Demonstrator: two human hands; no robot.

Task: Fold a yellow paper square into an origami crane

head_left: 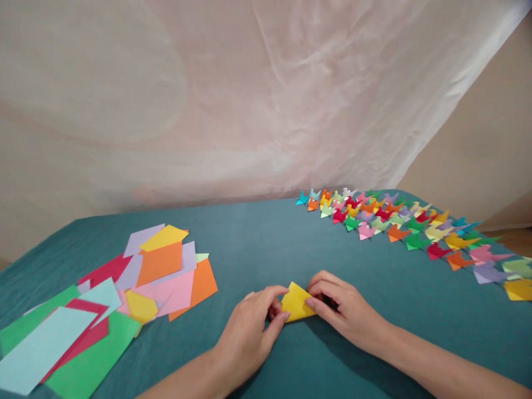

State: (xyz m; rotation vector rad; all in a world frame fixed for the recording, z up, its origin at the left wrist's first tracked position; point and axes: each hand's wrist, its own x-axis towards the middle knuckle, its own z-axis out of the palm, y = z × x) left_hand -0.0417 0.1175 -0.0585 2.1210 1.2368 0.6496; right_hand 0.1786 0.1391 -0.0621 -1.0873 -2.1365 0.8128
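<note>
A small folded piece of yellow origami paper (297, 303) is held just above the green-blue cloth, its pointed top facing away from me. My left hand (253, 327) pinches its left end between thumb and fingers. On the other end, my right hand (343, 307) grips the paper with the thumb in front and the fingers curled behind. Parts of both ends are hidden by the fingers.
Loose coloured paper sheets (162, 265) lie overlapping on the left of the table (249, 238). Rows of folded paper birds (399, 234) in many colours stand along the right side. A pale cloth (233, 100) hangs behind the table.
</note>
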